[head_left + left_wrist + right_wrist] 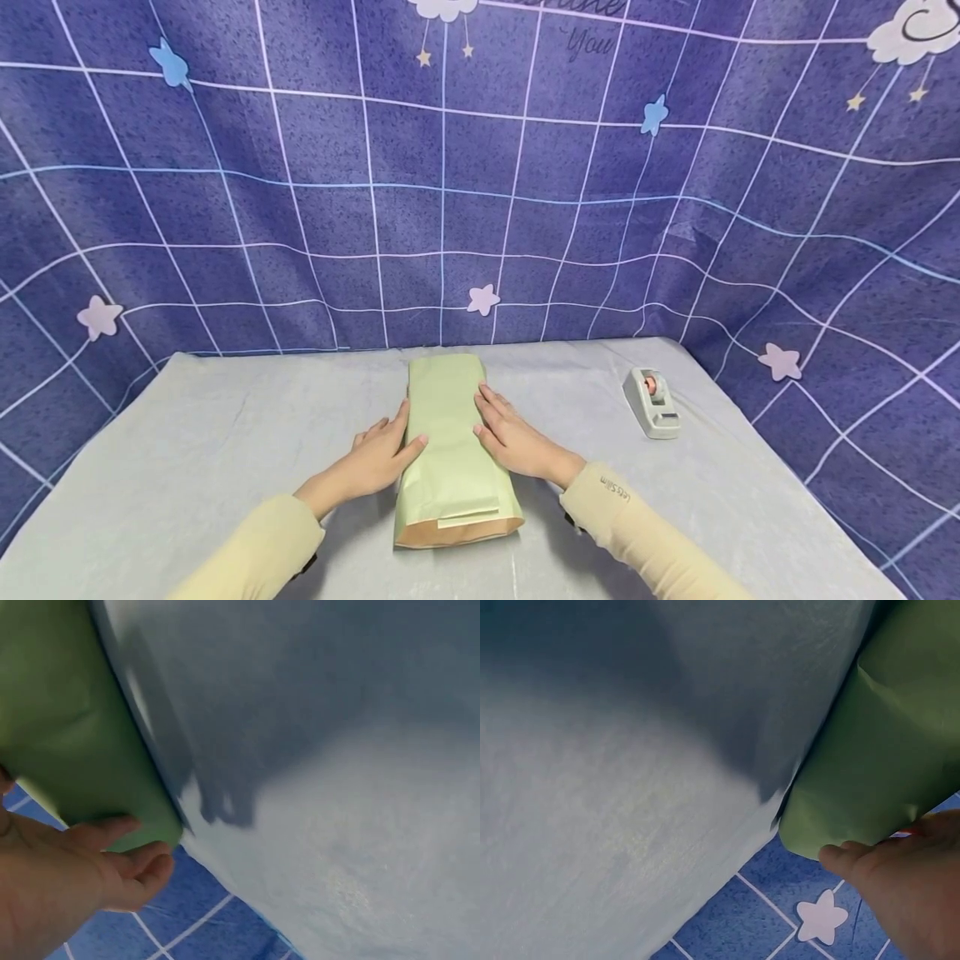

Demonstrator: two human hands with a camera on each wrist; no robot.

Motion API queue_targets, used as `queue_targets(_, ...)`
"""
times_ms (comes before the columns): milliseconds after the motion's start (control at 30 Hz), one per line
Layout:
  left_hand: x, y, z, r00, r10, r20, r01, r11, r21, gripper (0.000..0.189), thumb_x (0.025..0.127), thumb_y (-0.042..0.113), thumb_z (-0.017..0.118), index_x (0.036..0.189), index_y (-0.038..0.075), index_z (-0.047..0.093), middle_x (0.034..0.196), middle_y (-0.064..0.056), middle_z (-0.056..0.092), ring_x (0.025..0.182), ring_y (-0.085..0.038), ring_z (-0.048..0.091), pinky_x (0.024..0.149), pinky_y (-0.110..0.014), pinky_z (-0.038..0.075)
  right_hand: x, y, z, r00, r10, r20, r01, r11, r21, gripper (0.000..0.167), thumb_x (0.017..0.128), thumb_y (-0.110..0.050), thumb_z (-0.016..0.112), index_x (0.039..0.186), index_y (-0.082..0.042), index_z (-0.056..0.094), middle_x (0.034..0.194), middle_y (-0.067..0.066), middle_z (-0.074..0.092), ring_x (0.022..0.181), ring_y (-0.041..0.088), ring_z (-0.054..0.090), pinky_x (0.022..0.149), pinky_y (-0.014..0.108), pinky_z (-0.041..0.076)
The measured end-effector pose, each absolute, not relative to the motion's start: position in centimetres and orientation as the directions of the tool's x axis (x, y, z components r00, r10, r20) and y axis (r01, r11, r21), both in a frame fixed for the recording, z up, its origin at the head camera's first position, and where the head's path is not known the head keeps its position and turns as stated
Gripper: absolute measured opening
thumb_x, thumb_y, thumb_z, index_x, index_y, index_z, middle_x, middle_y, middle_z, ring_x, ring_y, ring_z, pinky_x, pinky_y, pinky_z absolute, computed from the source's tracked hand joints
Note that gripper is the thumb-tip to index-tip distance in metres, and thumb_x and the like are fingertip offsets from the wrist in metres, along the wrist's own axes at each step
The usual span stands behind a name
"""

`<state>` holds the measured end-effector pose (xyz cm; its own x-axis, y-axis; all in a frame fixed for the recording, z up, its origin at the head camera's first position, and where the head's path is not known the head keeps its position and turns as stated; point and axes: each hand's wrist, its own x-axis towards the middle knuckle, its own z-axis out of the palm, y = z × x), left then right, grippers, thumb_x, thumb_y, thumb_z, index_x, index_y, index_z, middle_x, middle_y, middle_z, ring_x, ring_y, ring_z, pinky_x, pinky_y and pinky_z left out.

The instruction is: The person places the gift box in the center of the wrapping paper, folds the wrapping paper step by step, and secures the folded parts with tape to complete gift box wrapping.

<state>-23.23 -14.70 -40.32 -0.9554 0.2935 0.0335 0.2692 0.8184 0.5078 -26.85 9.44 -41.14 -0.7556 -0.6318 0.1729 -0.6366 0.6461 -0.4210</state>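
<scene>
A long light-green paper packet (450, 433) lies on the table, its near end gaping to show a tan inside. A folded flap with a pale edge strip runs along the top of that opening. My left hand (375, 458) rests along its left side, thumb on the top face. On the opposite side my right hand (517, 437) lies against the edge, fingers fairly straight and thumb on top. Both wrist views show the fingers touching the green paper (90, 742) near its far end. What the packet holds inside is hidden.
A pale grey tape dispenser (652, 408) with a small roll stands to the right of the packet. The table is covered by a light grey cloth (247, 425). Behind it and to the sides hangs a blue curtain (420, 217) with grid lines and stars.
</scene>
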Motion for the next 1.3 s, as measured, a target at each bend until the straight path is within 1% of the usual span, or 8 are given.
queue_targets(233, -20.3, -13.8, -39.8, -0.967, 0.256, 0.002, 0.221, 0.829, 0.514, 0.073, 0.095, 0.041, 0.041, 0.136, -0.017, 0.022, 0.127, -0.032, 0.048, 0.116, -0.046, 0.048, 0.092, -0.063, 0.028, -26.9, 9.5, -41.3, -0.755, -0.626, 0.195, -0.643, 0.65, -0.405, 0.056, 0.099, -0.03, 0.031, 0.143, 0.002, 0.021, 0.153, 0.018, 0.01, 0.141, 0.03, 0.008, 0.113, 0.046, 0.013)
queue_targets(367, -19.0, -13.3, -39.4, -0.97, 0.242, -0.028, 0.191, 0.83, 0.524, 0.072, 0.095, 0.04, 0.043, 0.133, -0.019, 0.029, 0.119, -0.033, 0.054, 0.107, -0.045, 0.055, 0.089, -0.064, 0.032, -26.9, 9.5, -41.5, -0.757, -0.622, 0.199, -0.642, 0.652, -0.403, 0.056, 0.1, -0.03, 0.03, 0.143, 0.003, 0.02, 0.153, 0.018, 0.009, 0.141, 0.03, 0.007, 0.113, 0.047, 0.013)
queue_targets(700, -17.8, -12.7, -39.0, -0.971, 0.236, -0.036, 0.187, 0.846, 0.5, 0.063, 0.095, 0.027, 0.045, 0.129, -0.023, 0.029, 0.103, -0.035, 0.06, 0.101, -0.046, 0.058, 0.089, -0.062, 0.036, -26.9, 9.5, -41.7, -0.762, -0.619, 0.19, -0.638, 0.666, -0.386, 0.056, 0.1, -0.032, 0.027, 0.144, 0.002, 0.018, 0.153, 0.017, 0.008, 0.142, 0.028, 0.005, 0.114, 0.043, 0.011)
queue_targets(900, -17.3, -12.5, -38.9, -0.973, 0.214, -0.092, 0.144, 0.864, 0.482, 0.065, 0.095, 0.032, 0.045, 0.124, -0.025, 0.035, 0.094, -0.031, 0.064, 0.102, -0.046, 0.057, 0.089, -0.063, 0.032, -26.9, 9.5, -41.7, -0.762, -0.618, 0.192, -0.639, 0.671, -0.376, 0.056, 0.1, -0.032, 0.027, 0.144, 0.002, 0.018, 0.153, 0.017, 0.008, 0.142, 0.026, 0.005, 0.114, 0.042, 0.01)
queue_targets(967, -16.9, -12.5, -38.8, -0.973, 0.208, -0.103, 0.137, 0.873, 0.468, 0.061, 0.094, 0.035, 0.046, 0.118, -0.022, 0.045, 0.081, -0.021, 0.066, 0.096, -0.042, 0.06, 0.087, -0.063, 0.032, -26.9, 9.5, -41.7, -0.762, -0.618, 0.191, -0.639, 0.672, -0.376, 0.056, 0.1, -0.032, 0.028, 0.144, 0.001, 0.019, 0.153, 0.017, 0.009, 0.142, 0.026, 0.005, 0.114, 0.042, 0.01)
queue_targets(1067, -16.1, -12.5, -38.7, -0.973, 0.214, -0.091, 0.153, 0.883, 0.444, 0.045, 0.094, 0.036, 0.046, 0.085, -0.004, 0.062, 0.06, -0.003, 0.057, 0.069, -0.026, 0.061, 0.083, -0.06, 0.035, -26.8, 9.5, -41.7, -0.757, -0.621, 0.203, -0.646, 0.664, -0.378, 0.055, 0.1, -0.031, 0.029, 0.144, 0.002, 0.02, 0.153, 0.018, 0.01, 0.142, 0.028, 0.006, 0.114, 0.043, 0.012)
queue_targets(1167, -15.5, -12.4, -38.7, -0.973, 0.224, -0.057, 0.179, 0.887, 0.426, 0.042, 0.094, 0.035, 0.046, 0.058, 0.013, 0.051, 0.049, 0.004, 0.045, 0.051, -0.012, 0.045, 0.079, -0.058, 0.037, -26.8, 9.5, -41.7, -0.75, -0.626, 0.214, -0.654, 0.655, -0.378, 0.055, 0.1, -0.029, 0.03, 0.143, 0.003, 0.021, 0.152, 0.019, 0.011, 0.141, 0.03, 0.008, 0.114, 0.045, 0.013)
queue_targets(1300, -15.3, -12.3, -38.7, -0.974, 0.227, -0.014, 0.201, 0.888, 0.413, 0.043, 0.093, 0.032, 0.047, 0.054, 0.016, 0.048, 0.048, 0.006, 0.043, 0.049, -0.009, 0.041, 0.076, -0.057, 0.039, -26.8, 9.4, -41.6, -0.755, -0.624, 0.201, -0.648, 0.664, -0.373, 0.055, 0.1, -0.03, 0.029, 0.143, 0.003, 0.02, 0.153, 0.018, 0.01, 0.142, 0.028, 0.006, 0.114, 0.043, 0.011)
